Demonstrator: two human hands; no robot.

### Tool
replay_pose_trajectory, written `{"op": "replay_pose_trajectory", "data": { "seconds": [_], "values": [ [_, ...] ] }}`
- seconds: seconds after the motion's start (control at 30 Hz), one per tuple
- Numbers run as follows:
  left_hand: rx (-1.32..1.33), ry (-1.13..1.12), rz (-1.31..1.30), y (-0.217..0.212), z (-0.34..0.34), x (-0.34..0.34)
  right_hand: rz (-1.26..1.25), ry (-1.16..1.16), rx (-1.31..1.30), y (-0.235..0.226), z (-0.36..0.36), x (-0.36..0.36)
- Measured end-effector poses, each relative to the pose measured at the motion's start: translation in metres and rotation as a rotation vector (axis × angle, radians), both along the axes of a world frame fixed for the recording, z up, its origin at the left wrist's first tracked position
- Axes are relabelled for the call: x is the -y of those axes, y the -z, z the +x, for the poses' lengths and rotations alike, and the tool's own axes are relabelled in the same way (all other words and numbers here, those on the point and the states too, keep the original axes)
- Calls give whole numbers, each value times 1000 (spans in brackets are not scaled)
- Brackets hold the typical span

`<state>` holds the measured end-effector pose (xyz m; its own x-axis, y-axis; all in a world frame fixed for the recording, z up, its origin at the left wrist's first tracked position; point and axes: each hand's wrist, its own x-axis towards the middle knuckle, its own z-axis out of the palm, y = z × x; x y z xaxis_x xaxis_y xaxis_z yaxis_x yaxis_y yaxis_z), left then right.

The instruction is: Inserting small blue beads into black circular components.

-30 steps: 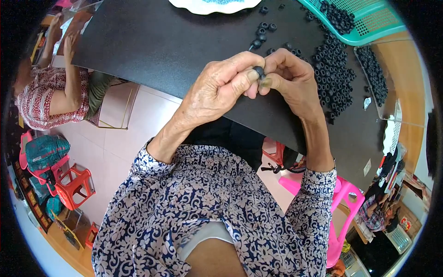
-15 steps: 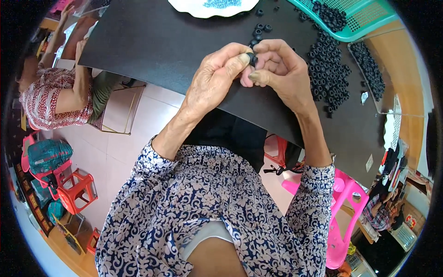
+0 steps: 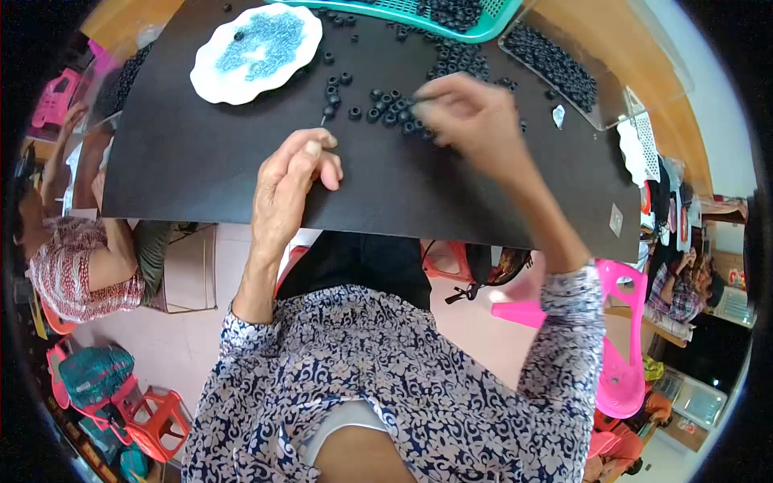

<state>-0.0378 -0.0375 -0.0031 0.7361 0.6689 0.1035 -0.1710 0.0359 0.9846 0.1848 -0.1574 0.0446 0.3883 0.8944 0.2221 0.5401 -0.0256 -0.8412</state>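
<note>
left hand (image 3: 282, 187) and right hand (image 3: 477, 127) are now apart, their joint pinch ended; left curled, right motion-blurred, cannot tell what either grips; loose black beads (image 3: 390, 119) lie near right's nine o'clock.

The one view looks from the person's own head, through the left of two fisheye cameras worn side by side, facing steeply down and a little forward. It sits close above the patterned shirt (image 3: 266, 419), which fills the lower middle, and near enough to show the left hand (image 3: 283, 185) and right hand (image 3: 479, 121) whole above the dark table (image 3: 193, 161). The wide lens reaches a seated person (image 3: 88, 266) at the left, bending straight edges toward its black, rounded rim.
</note>
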Motion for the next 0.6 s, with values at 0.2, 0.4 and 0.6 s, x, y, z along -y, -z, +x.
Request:
{"op": "replay_pose_trajectory", "data": {
  "seconds": [0.2, 0.4, 0.6],
  "values": [
    [81, 33, 18, -3, 1, 0, 50, 562, 91, -33, 152, 27],
    [87, 28, -55, -6, 0, 0, 99, 345, -44, -9, 103, -5],
    [188, 24, -164, -13, 4, 2, -51, 8, 280, -13, 50, -27]
  ]
}}
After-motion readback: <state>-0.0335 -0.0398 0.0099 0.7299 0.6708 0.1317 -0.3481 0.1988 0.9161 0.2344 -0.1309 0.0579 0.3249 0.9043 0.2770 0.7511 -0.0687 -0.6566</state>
